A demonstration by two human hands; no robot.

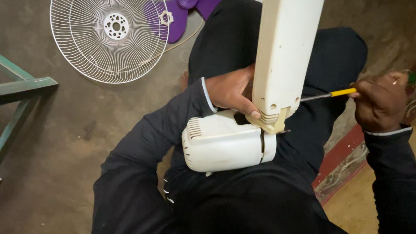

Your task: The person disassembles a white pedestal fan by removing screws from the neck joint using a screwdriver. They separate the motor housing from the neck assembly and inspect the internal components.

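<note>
My left hand (231, 92) grips the hard, heavy fan (227, 142) at its neck. My right hand (379, 102) is tight on the thin screwdriver (328, 95).

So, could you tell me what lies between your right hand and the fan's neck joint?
Head view: the screwdriver's shaft spans from right hand to neck joint.

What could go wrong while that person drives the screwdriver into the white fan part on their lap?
The screwdriver points toward the left hand gripping the white stand; a slip might jab the fingers. The motor housing rests only on the lap, so it could shift or roll. Any freed screw might get lost on the dark floor.
</note>
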